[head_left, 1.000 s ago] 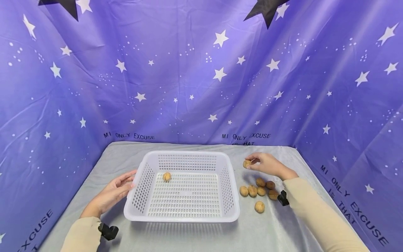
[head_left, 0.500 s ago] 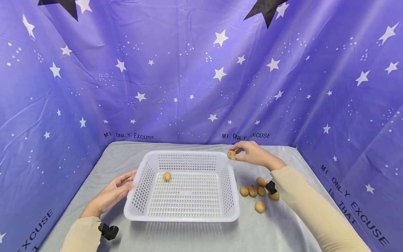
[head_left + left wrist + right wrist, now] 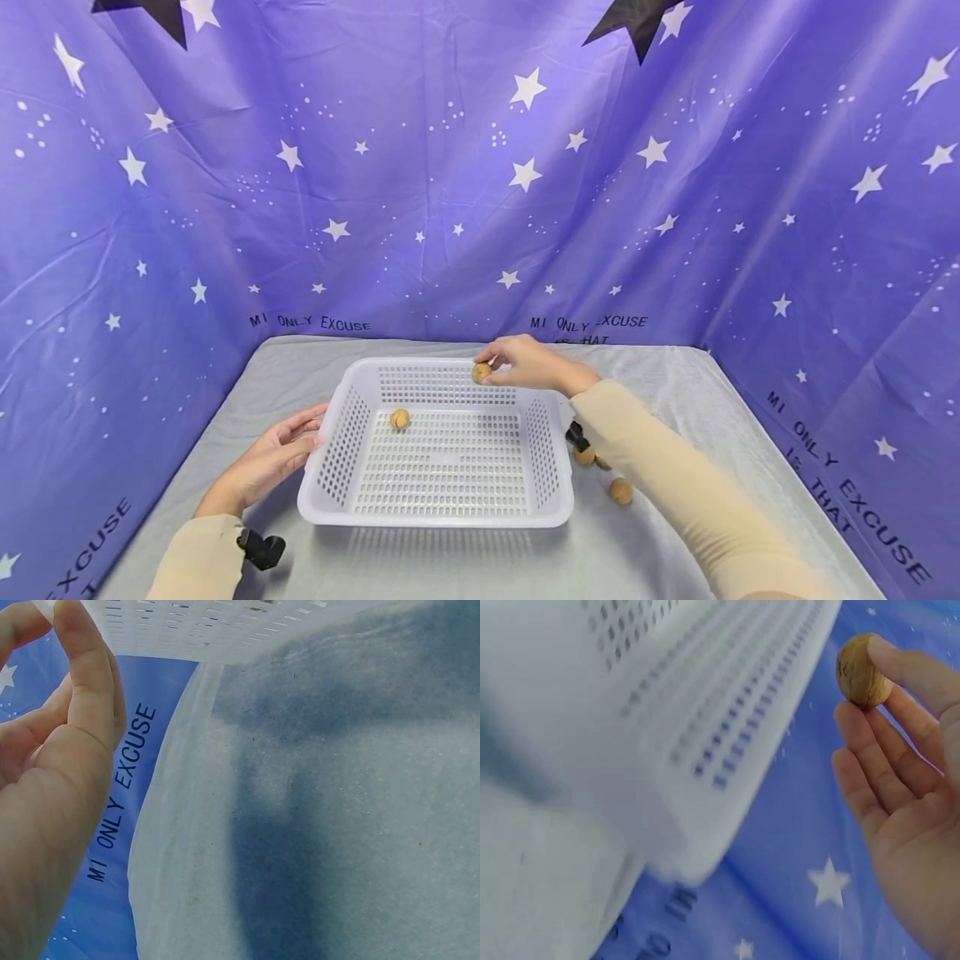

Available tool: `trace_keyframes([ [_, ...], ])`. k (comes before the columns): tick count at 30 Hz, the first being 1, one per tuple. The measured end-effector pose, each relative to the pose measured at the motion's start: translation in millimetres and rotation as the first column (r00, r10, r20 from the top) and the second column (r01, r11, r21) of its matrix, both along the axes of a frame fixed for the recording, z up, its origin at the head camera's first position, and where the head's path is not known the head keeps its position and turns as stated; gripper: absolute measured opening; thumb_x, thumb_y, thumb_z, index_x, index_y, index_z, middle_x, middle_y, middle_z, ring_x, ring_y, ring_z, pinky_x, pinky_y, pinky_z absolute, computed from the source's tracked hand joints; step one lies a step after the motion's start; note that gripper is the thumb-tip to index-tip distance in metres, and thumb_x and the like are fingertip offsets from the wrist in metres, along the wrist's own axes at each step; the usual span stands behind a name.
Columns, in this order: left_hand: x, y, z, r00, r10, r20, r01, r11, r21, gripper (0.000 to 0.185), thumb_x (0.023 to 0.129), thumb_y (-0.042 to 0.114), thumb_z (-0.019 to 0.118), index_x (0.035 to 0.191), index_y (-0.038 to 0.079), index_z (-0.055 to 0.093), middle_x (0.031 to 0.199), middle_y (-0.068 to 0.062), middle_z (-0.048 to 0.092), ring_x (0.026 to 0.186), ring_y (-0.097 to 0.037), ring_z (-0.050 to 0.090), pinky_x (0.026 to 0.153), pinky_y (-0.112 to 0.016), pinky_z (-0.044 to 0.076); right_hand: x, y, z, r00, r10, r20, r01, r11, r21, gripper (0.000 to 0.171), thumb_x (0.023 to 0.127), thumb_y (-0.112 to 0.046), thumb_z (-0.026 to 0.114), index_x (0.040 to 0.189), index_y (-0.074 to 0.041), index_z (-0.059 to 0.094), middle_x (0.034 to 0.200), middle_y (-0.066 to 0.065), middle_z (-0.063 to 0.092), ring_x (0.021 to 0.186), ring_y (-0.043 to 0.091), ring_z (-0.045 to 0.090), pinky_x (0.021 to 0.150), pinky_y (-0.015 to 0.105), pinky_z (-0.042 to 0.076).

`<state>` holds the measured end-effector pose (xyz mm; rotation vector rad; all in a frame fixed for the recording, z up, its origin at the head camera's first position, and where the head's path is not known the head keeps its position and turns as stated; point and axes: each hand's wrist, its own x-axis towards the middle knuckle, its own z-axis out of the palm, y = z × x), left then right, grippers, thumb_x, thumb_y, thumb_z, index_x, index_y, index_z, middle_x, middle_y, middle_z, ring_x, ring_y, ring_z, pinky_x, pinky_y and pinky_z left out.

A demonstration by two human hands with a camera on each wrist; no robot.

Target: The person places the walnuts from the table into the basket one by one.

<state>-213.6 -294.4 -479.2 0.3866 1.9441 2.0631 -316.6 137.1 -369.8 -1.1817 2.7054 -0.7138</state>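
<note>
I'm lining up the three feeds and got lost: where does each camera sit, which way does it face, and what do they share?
Head: looks forward and down at the table; both sleeved arms, left hand touching the basket, right hand pinching a walnut.
Left wrist: low beside the left hand, facing along the cloth to the basket's wall.
Right wrist: beneath the right hand, facing up at walnut and basket.
All three show the basket.
</note>
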Motion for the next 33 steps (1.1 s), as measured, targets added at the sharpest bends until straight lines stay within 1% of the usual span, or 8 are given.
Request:
trace_keyframes([
  [5, -1.1, 0, -1.1, 1.000, 0.003, -0.001, -0.003, 1.000, 0.001, 0.062, 0.101, -0.002, 0.051, 0.153, -0.010, 0.019, 0.131, -0.011, 0.053, 0.112, -0.014, 0.061, 0.100, -0.030, 0.051, -6.4, -31, -15.7, 0.999, 0.018, 0.046, -0.019, 1.000, 0.004, 0.037, 0.091, -0.017, 0.074, 0.126, -0.005, 0.068, 0.124, 0.003, 0.067, 0.103, 0.013, 0.066, 0.095, 0.032, 0.053],
  [9, -1.7, 0, -2.3, 1.000, 0.006, -0.002, -0.006, 1.000, 0.003, 0.061, 0.101, -0.002, 0.052, 0.153, -0.010, 0.020, 0.130, -0.010, 0.054, 0.112, -0.013, 0.061, 0.099, -0.030, 0.051, -10.3, -52, -33.3, 0.996, 0.026, 0.082, -0.027, 1.000, 0.008, 0.038, 0.090, -0.015, 0.076, 0.126, -0.003, 0.068, 0.124, 0.005, 0.068, 0.102, 0.012, 0.067, 0.092, 0.026, 0.053],
  [12, -2.3, -1, -3.5, 1.000, 0.003, -0.004, -0.003, 1.000, 0.005, 0.061, 0.102, -0.002, 0.052, 0.153, -0.010, 0.020, 0.130, -0.009, 0.054, 0.113, -0.014, 0.061, 0.099, -0.030, 0.051, -10.7, -65, -47.5, 0.993, 0.014, 0.117, -0.015, 1.000, 0.013, 0.039, 0.090, -0.015, 0.076, 0.126, -0.004, 0.068, 0.123, 0.004, 0.068, 0.101, 0.009, 0.066, 0.091, 0.022, 0.053],
  [16, -3.2, -1, -4.8, 1.000, -0.002, -0.004, 0.002, 1.000, 0.010, 0.061, 0.102, -0.002, 0.051, 0.154, -0.009, 0.021, 0.130, -0.009, 0.055, 0.113, -0.014, 0.061, 0.099, -0.030, 0.051, -9.3, -79, -65.4, 0.985, -0.005, 0.172, 0.005, 1.000, -0.003, 0.038, 0.090, -0.014, 0.076, 0.126, -0.005, 0.068, 0.124, 0.003, 0.066, 0.102, 0.009, 0.064, 0.089, 0.019, 0.052],
  [20, -3.8, -2, -5.1, 1.000, -0.003, -0.005, 0.003, 1.000, 0.009, 0.061, 0.102, -0.002, 0.051, 0.154, -0.009, 0.020, 0.131, -0.008, 0.055, 0.114, -0.014, 0.061, 0.100, -0.030, 0.050, -7.0, -90, -81.9, 0.982, -0.025, 0.187, 0.026, 1.000, -0.005, 0.038, 0.090, -0.014, 0.076, 0.126, -0.006, 0.068, 0.126, 0.002, 0.065, 0.103, 0.009, 0.064, 0.088, 0.017, 0.052],
  [23, -3.5, -2, -4.6, 1.000, 0.002, -0.001, -0.002, 1.000, 0.004, 0.061, 0.102, -0.001, 0.051, 0.154, -0.009, 0.020, 0.131, -0.008, 0.054, 0.114, -0.013, 0.061, 0.100, -0.030, 0.050, -5.3, -95, -92.7, 0.984, -0.038, 0.171, 0.036, 0.999, 0.019, 0.038, 0.090, -0.016, 0.076, 0.126, -0.008, 0.068, 0.124, -0.001, 0.066, 0.102, 0.007, 0.064, 0.088, 0.016, 0.051],
  [27, -2.7, -1, -3.5, 1.000, 0.013, 0.005, -0.013, 1.000, -0.004, 0.062, 0.102, -0.001, 0.052, 0.154, -0.009, 0.020, 0.131, -0.008, 0.054, 0.113, -0.013, 0.061, 0.100, -0.029, 0.050, -4.4, -99, -102.5, 0.984, -0.044, 0.170, 0.042, 0.999, 0.020, 0.038, 0.089, -0.017, 0.078, 0.125, -0.010, 0.069, 0.120, -0.002, 0.067, 0.098, 0.005, 0.064, 0.087, 0.016, 0.051],
  [33, -1.8, -1, -3.5, 1.000, 0.020, 0.005, -0.020, 1.000, -0.005, 0.062, 0.102, 0.000, 0.052, 0.154, -0.009, 0.021, 0.130, -0.007, 0.055, 0.113, -0.013, 0.061, 0.099, -0.030, 0.051, -6.4, -103, -107.6, 0.979, -0.054, 0.198, 0.053, 0.999, 0.010, 0.039, 0.088, -0.015, 0.079, 0.125, -0.009, 0.069, 0.118, -0.001, 0.068, 0.095, 0.003, 0.064, 0.087, 0.015, 0.051],
])
